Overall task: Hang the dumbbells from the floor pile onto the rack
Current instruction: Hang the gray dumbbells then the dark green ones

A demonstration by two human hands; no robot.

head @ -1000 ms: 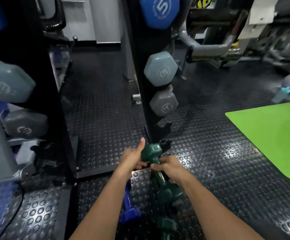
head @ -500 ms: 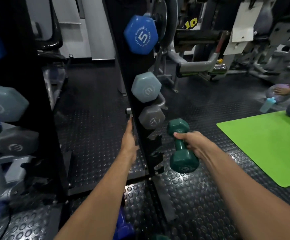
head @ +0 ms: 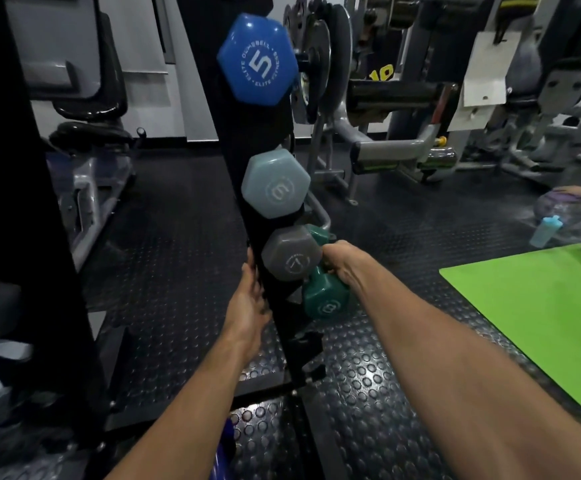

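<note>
1. The right hand [head: 342, 259] grips the green dumbbell [head: 323, 296] by its handle, just beside the rack [head: 247, 140], under the grey dumbbell [head: 291, 258].
2. The left hand [head: 249, 306] rests flat on the rack's edge, fingers straight.
3. Risk: the green head may knock the grey one loose.
4. Missing the hook would drop it to the floor.

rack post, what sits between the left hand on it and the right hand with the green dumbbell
In the head view the black rack post and the grey dumbbell hung on it lie between the left hand and the right hand, which grips the green dumbbell.
</note>
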